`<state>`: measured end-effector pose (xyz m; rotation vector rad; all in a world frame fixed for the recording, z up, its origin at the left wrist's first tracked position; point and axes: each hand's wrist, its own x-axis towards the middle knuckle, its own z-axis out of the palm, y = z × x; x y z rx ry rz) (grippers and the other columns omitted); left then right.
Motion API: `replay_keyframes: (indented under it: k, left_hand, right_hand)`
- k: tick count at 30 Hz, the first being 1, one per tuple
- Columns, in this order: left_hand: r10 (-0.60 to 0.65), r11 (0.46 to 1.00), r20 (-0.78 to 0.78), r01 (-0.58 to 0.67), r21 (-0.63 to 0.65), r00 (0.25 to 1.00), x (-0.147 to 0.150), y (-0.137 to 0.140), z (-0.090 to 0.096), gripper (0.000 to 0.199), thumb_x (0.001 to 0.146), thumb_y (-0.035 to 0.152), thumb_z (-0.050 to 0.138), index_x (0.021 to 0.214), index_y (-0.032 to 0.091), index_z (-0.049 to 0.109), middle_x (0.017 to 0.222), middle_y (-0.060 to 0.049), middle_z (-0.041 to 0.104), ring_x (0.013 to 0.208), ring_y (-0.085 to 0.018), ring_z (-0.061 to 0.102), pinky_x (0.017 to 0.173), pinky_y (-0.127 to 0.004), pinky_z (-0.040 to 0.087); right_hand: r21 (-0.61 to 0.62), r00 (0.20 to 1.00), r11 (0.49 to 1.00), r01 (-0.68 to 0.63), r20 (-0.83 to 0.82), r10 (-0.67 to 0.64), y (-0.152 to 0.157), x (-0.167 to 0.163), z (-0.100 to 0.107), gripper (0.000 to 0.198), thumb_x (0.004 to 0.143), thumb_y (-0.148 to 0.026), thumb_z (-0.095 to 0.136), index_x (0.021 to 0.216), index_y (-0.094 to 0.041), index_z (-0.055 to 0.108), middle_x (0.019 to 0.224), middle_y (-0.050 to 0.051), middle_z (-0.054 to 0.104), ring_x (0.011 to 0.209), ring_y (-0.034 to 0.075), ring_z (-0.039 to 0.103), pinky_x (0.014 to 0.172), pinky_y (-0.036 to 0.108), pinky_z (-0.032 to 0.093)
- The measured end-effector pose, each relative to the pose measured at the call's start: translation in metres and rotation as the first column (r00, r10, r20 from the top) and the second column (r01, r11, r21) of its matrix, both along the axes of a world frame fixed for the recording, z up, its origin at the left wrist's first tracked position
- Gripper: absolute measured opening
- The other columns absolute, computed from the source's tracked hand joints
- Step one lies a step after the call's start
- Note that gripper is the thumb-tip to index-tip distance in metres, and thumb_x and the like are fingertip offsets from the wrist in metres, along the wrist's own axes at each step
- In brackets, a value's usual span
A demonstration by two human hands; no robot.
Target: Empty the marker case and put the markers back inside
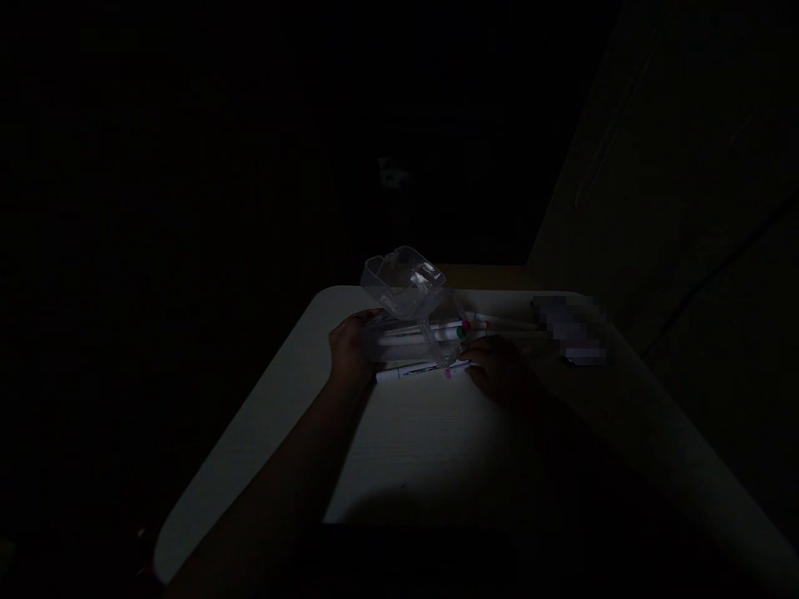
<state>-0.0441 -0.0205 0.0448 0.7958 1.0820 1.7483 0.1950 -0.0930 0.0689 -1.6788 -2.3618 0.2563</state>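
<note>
A clear plastic case [399,348] rests on the table with its lid [403,283] raised. Inside lie several white markers, one with a green end [460,332] and one with a red end [466,325]. My left hand [350,349] is closed around the case's left side. Pinched in my right hand [499,366], just right of the case, is a white marker with a purple end [457,371]. Another white marker [409,371] lies along the case's near side. Darkness hides most of my right fingers.
The pale table [424,441] narrows toward its far edge. At the far right lies a blurred-out flat object [571,331]. More pale sticks, probably markers [508,323], lie between it and the case. A wall [687,208] rises on the right; the surroundings are very dark.
</note>
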Motion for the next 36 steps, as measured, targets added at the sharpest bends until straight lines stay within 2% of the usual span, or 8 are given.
replay_keyframes:
  k: [5,10,15,19,24,28,31,36]
  left_hand:
    - [-0.001,1.000,0.016,0.001,-0.009,1.000,0.000,-0.001,0.000,0.033,0.058,0.043,0.072,0.075,0.015,0.077,0.077,-0.008,0.077,0.073,-0.023,0.071,0.069,-0.031,0.054]
    - [0.004,1.000,-0.065,-0.003,0.015,0.998,0.000,-0.005,0.003,0.028,0.063,0.041,0.069,0.071,0.015,0.077,0.077,-0.009,0.078,0.074,-0.022,0.070,0.070,-0.030,0.055]
    - [-0.001,1.000,0.000,0.001,-0.003,1.000,-0.002,-0.002,0.000,0.031,0.056,0.043,0.072,0.072,0.017,0.077,0.074,-0.007,0.076,0.072,-0.023,0.070,0.067,-0.030,0.054]
    - [-0.001,1.000,0.000,0.001,-0.010,1.000,-0.001,-0.001,0.000,0.029,0.059,0.042,0.071,0.073,0.017,0.076,0.077,-0.008,0.077,0.072,-0.023,0.071,0.067,-0.031,0.053]
    - [0.011,1.000,-0.011,-0.011,-0.002,1.000,0.000,-0.005,0.005,0.028,0.058,0.042,0.071,0.071,0.017,0.073,0.076,-0.008,0.077,0.072,-0.024,0.070,0.067,-0.032,0.054]
    - [0.020,1.000,-0.001,-0.020,-0.024,1.000,0.000,-0.003,0.004,0.029,0.055,0.042,0.071,0.071,0.017,0.073,0.073,-0.007,0.074,0.073,-0.023,0.070,0.068,-0.031,0.053]
    - [0.008,1.000,0.000,-0.008,-0.017,1.000,0.000,-0.002,0.003,0.031,0.055,0.043,0.071,0.072,0.017,0.072,0.073,-0.006,0.073,0.075,-0.024,0.070,0.069,-0.032,0.053]
    - [0.011,0.999,0.008,-0.010,-0.039,1.000,0.000,-0.002,0.004,0.030,0.053,0.045,0.070,0.070,0.020,0.067,0.071,-0.005,0.070,0.073,-0.024,0.068,0.069,-0.032,0.052]
  right_hand:
    - [-0.028,1.000,1.000,-0.011,0.022,0.012,0.000,0.000,-0.002,0.035,0.098,-0.014,0.060,0.123,-0.018,0.083,0.135,0.012,0.077,0.132,0.028,0.068,0.118,0.044,0.052]
    - [-0.037,0.999,0.999,0.016,0.052,-0.014,-0.001,-0.002,0.001,0.032,0.097,-0.016,0.063,0.121,-0.019,0.084,0.130,0.013,0.077,0.130,0.030,0.067,0.114,0.046,0.051]
    - [-0.017,0.997,1.000,0.006,0.080,-0.004,-0.002,-0.002,-0.001,0.029,0.097,-0.018,0.065,0.117,-0.021,0.086,0.128,0.013,0.077,0.129,0.031,0.066,0.113,0.047,0.051]
    - [-0.020,0.994,1.000,-0.005,0.106,0.007,-0.001,0.000,-0.001,0.026,0.095,-0.018,0.068,0.114,-0.022,0.086,0.125,0.013,0.077,0.123,0.030,0.068,0.109,0.047,0.052]
    - [-0.015,0.993,1.000,0.007,0.121,-0.005,0.001,0.006,-0.005,0.028,0.097,-0.017,0.066,0.116,-0.023,0.085,0.125,0.013,0.076,0.126,0.031,0.066,0.110,0.047,0.051]
    - [0.021,0.995,0.999,-0.040,0.095,0.037,0.006,0.014,-0.008,0.029,0.099,-0.020,0.066,0.120,-0.024,0.084,0.130,0.014,0.076,0.129,0.033,0.064,0.110,0.051,0.050]
    - [0.035,0.996,0.998,-0.061,0.067,0.059,0.008,0.018,-0.002,0.031,0.101,-0.019,0.062,0.124,-0.023,0.083,0.133,0.013,0.077,0.129,0.032,0.066,0.112,0.051,0.049]
    - [0.067,0.998,0.997,-0.025,0.060,0.021,0.008,0.020,0.011,0.032,0.101,-0.017,0.061,0.125,-0.024,0.082,0.135,0.012,0.079,0.130,0.032,0.069,0.115,0.052,0.048]
